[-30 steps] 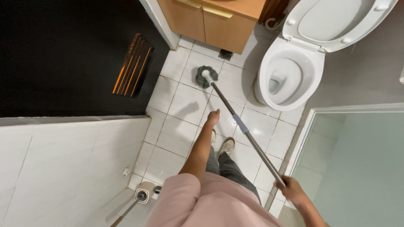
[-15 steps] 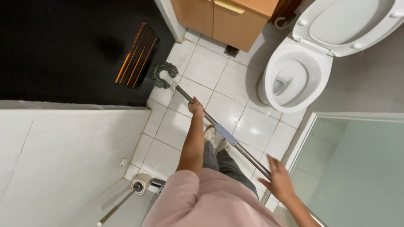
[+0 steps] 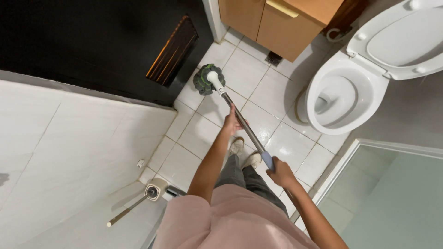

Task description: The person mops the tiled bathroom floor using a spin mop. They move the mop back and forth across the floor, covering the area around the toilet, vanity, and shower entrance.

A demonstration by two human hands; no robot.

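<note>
I hold a long-handled mop by its metal pole [image 3: 243, 124]. My left hand [image 3: 233, 122] grips the pole about midway down. My right hand [image 3: 280, 173] grips it higher up, at the blue section near the top. The round green and grey mop head [image 3: 206, 80] rests on the white tiled floor [image 3: 203, 131], close to the dark doorway. My feet in light shoes [image 3: 245, 153] stand on the tiles below the pole.
A white toilet [image 3: 344, 97] with raised lid stands at right. A wooden cabinet [image 3: 277, 23] is at the top. A toilet brush in its holder [image 3: 152, 192] leans by the white tiled wall at left. A glass shower panel [image 3: 397, 198] is at lower right.
The mop head has slid left across the tiles from near the toilet toward the doorway. My right hand has moved up along the pole.
</note>
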